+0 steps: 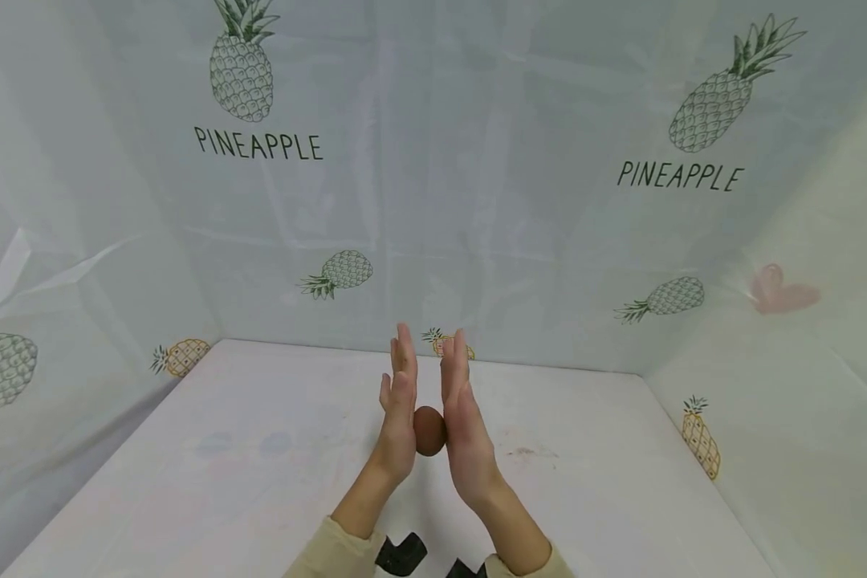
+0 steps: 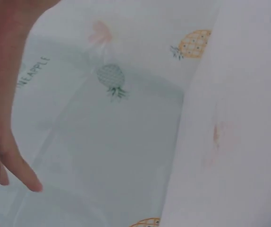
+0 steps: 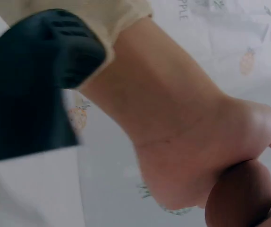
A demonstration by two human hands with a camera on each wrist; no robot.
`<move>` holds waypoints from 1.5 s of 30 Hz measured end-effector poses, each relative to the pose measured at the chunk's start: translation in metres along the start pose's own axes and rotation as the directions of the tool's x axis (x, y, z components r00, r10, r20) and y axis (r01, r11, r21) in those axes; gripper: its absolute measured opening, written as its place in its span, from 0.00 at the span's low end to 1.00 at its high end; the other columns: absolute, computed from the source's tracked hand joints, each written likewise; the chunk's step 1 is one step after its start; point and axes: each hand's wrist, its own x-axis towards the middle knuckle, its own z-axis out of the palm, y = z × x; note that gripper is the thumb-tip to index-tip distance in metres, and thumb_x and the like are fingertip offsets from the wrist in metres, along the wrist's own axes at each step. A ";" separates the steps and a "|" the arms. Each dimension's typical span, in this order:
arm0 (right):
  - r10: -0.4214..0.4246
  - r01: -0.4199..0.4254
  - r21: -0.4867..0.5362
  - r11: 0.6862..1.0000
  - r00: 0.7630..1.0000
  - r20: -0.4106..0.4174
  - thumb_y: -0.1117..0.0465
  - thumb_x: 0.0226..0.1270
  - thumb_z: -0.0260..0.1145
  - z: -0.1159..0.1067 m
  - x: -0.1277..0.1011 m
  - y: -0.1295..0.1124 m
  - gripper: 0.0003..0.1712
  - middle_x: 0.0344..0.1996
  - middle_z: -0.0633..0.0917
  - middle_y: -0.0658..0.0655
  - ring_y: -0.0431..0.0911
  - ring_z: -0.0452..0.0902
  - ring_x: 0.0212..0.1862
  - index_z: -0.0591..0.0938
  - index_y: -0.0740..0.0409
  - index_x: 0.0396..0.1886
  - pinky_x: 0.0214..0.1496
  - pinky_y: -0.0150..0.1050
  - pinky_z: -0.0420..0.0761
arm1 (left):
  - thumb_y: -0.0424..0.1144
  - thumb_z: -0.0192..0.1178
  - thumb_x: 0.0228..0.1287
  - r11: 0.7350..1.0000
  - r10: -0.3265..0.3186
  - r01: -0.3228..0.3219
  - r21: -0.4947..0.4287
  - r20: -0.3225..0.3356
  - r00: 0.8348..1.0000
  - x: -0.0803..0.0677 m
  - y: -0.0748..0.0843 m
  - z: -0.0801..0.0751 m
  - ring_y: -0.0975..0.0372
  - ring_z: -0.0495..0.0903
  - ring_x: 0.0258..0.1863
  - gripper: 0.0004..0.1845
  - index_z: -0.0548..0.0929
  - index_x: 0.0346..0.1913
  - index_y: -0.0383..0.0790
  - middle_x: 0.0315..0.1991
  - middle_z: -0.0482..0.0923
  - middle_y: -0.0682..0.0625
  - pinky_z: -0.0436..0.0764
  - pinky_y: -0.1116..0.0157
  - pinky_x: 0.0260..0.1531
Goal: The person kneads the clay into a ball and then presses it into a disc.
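Overhead, "PINEAPPLE" lettering (image 1: 258,145); flat palms press a brown ball (image 1: 429,431).

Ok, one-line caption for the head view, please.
Left hand and right hand, fingers straight, press a brown ball between flat palms above a white table.

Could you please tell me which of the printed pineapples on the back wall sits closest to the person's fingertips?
The small orange pineapple low on the back wall, partly hidden behind the raised fingertips; the others are grey-green and higher.
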 end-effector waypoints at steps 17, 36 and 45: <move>0.055 -0.046 0.043 0.998 0.970 -0.237 0.37 0.86 0.25 -0.044 0.010 0.011 0.36 0.87 0.36 0.43 0.48 0.27 0.87 0.32 0.29 0.87 0.81 0.66 0.23 | 0.57 0.16 0.85 0.999 0.052 -0.051 -0.010 0.152 0.987 -0.016 0.006 0.038 0.61 0.21 0.85 0.33 0.30 0.87 0.57 0.86 0.22 0.65 0.17 0.36 0.73; 0.311 -0.327 0.158 0.932 0.943 0.119 0.30 0.84 0.23 -0.008 0.005 0.018 0.36 0.86 0.29 0.48 0.52 0.20 0.86 0.27 0.23 0.84 0.81 0.68 0.23 | 0.67 0.17 0.80 0.997 0.033 -0.026 0.068 -0.107 0.994 0.004 0.000 -0.009 0.66 0.22 0.84 0.37 0.31 0.86 0.63 0.86 0.25 0.68 0.17 0.39 0.74; 0.164 -0.167 0.175 0.970 0.986 0.031 0.36 0.85 0.20 -0.009 0.003 0.001 0.35 0.86 0.28 0.44 0.50 0.19 0.86 0.24 0.28 0.84 0.78 0.70 0.18 | 0.61 0.19 0.83 0.993 -0.017 0.032 0.113 -0.133 0.991 0.003 -0.006 -0.004 0.60 0.23 0.86 0.35 0.33 0.87 0.61 0.86 0.28 0.66 0.17 0.38 0.73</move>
